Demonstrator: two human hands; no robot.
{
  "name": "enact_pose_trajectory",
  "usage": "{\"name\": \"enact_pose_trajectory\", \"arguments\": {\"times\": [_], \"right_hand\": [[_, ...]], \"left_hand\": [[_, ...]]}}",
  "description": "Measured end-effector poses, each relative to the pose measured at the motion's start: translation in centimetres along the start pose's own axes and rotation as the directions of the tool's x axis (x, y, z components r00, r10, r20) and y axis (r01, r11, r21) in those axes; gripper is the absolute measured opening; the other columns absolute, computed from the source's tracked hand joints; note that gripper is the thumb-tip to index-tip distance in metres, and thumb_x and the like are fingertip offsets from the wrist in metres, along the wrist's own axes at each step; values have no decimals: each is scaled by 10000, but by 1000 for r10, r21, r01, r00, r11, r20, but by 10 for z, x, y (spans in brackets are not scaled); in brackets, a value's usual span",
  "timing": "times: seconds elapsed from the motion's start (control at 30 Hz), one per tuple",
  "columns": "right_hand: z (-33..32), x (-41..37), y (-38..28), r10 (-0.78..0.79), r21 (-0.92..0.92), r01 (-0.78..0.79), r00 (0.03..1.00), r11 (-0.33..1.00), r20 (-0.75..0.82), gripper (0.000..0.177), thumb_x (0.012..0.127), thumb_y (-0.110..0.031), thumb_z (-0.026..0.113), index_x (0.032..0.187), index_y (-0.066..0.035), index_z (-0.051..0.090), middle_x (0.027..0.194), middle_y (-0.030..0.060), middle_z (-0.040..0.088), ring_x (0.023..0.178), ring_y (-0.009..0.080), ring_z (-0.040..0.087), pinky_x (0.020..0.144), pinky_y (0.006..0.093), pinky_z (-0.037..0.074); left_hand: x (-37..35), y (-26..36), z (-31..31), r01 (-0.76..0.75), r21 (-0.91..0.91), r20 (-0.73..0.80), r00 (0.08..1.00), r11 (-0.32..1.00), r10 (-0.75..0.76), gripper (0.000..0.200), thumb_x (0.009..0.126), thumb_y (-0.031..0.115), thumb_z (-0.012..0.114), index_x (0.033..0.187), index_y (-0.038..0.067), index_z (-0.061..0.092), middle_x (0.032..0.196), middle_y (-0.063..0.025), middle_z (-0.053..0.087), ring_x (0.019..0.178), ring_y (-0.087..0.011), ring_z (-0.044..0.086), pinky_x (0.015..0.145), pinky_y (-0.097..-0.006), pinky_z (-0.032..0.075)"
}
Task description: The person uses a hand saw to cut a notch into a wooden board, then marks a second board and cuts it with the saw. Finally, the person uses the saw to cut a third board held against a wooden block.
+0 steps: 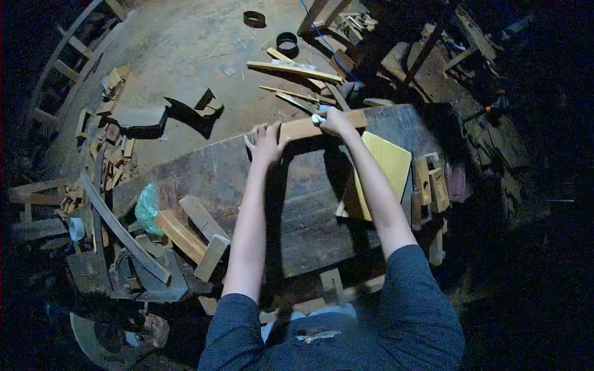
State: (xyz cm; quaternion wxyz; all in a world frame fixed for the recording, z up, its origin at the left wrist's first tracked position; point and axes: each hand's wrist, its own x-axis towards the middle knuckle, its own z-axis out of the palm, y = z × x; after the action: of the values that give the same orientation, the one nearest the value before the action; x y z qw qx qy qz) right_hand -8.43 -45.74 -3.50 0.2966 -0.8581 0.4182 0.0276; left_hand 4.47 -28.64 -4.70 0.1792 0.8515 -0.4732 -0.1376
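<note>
A light wooden bar (300, 128) lies along the far edge of the dark workbench (303, 210). My left hand (266, 143) rests at the bar's left end with its fingers spread. Farther right, my right hand (336, 122) is closed round a small whitish metallic object (318, 120) held against the bar; what it is cannot be made out. Just right of the bar, a yellow board (388, 162) lies on the bench, partly behind my right forearm.
Wooden blocks (179, 235) and a green plastic bag (148, 209) lie at the bench's left. Shaped wood pieces (439, 188) sit at its right. Beyond the bench, wood strips (294, 71), dark rings (286, 43) and scraps lie on the floor.
</note>
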Motion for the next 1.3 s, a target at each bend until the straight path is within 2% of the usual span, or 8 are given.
{"name": "enact_pose_trajectory", "arguments": {"times": [0.1,0.13,0.17,0.43,0.8,0.97,1.03,1.3], "right_hand": [[-11,-14,-22,-49,-171,41,998,984,-44,222,645,-199,554,858,-148,590,768,154,576,721,268,566,624,369,444],[-20,-32,-32,51,-55,-51,999,997,-8,296,618,-124,510,907,-147,569,767,162,565,722,289,549,626,348,428],[-3,-29,-6,-116,-76,110,990,991,-85,287,624,-121,501,903,-142,568,798,156,562,743,299,542,643,360,422],[-55,-181,-58,98,-181,-80,991,980,92,399,651,-138,463,1041,-217,499,829,141,563,765,291,541,675,384,429],[10,-32,-53,12,-119,-14,1000,993,-17,296,634,-214,540,924,-162,574,823,164,563,746,296,554,659,382,441],[25,-17,-61,39,-197,-76,982,977,-185,151,589,-165,568,703,-71,594,734,159,581,686,265,577,605,370,450],[17,-50,-62,-122,-144,86,957,986,-265,165,585,-150,560,720,-56,573,700,154,572,685,301,561,588,387,447],[-14,-169,-70,71,-240,-89,994,967,-84,388,623,-112,488,998,-207,518,724,144,570,676,298,556,599,401,436]], "left_hand": [[1,-4,7,-23,79,-86,996,997,30,522,675,474,499,1115,226,367,1106,-49,322,1095,-227,229,876,-592,78],[-1,-5,8,-45,117,-150,987,992,62,516,672,484,495,1106,231,377,1082,-34,335,1076,-214,246,877,-593,72],[-1,-5,9,-41,107,-161,985,993,58,516,672,484,495,1106,231,377,1082,-34,335,1076,-214,246,877,-593,72],[5,1,-9,62,-42,141,988,997,-55,551,665,469,513,1137,244,341,1184,-72,280,1159,-234,145,881,-591,10],[1,6,-16,100,-53,184,979,994,-89,540,670,459,505,1144,262,340,1196,-81,264,1173,-245,117,878,-588,-28],[-3,12,-24,127,-51,159,980,991,-118,549,674,457,496,1162,273,323,1217,-74,268,1183,-248,130,883,-585,-39],[-1,7,-15,118,-72,141,984,990,-107,598,642,531,490,1149,247,347,1213,-90,273,1178,-254,126,873,-603,-15],[-4,7,-8,79,-79,104,992,994,-70,580,646,520,491,1138,247,351,1192,-60,275,1166,-238,128,859,-611,-17]]}}
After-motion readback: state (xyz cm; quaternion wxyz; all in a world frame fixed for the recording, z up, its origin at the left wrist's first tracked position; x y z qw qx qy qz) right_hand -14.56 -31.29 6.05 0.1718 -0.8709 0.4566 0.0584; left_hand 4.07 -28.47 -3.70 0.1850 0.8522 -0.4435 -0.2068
